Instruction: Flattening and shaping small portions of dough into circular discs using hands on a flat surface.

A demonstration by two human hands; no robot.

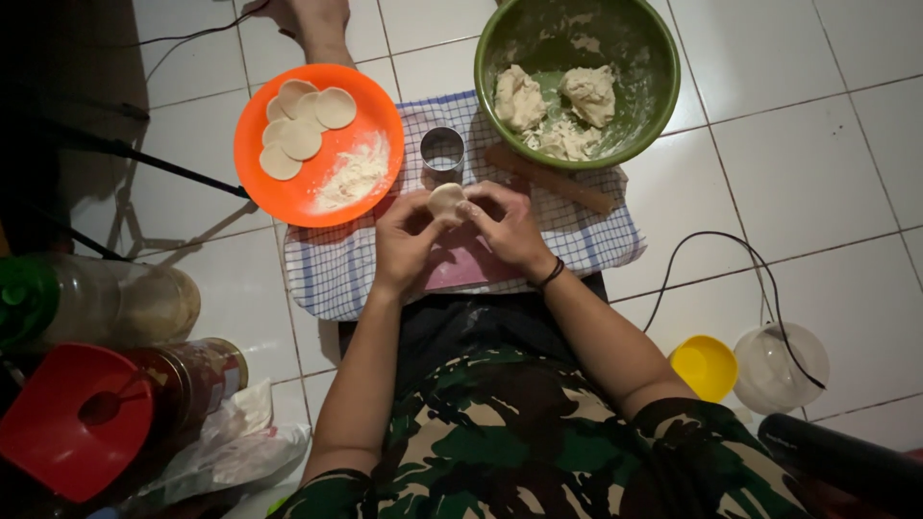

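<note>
My left hand [406, 238] and my right hand [508, 226] meet over a checked cloth [332, 269], and both pinch a small round piece of pale dough [446, 200] between their fingertips. Just beyond the dough stands a round metal cutter [442, 151]. An orange plate [288, 183] to the left carries several flat dough rounds [300, 123] and a heap of flour [354, 175]. A green bowl [642, 58] at the far right holds lumps of dough [553, 101]. A wooden rolling pin [550, 178] lies beside the bowl.
On the white tiled floor, a yellow cup [705, 366] and a clear bowl [781, 367] sit at the right with a black cable [716, 240] looping past. Jars and a red funnel [72, 415] crowd the left. A foot [312, 21] shows at the top.
</note>
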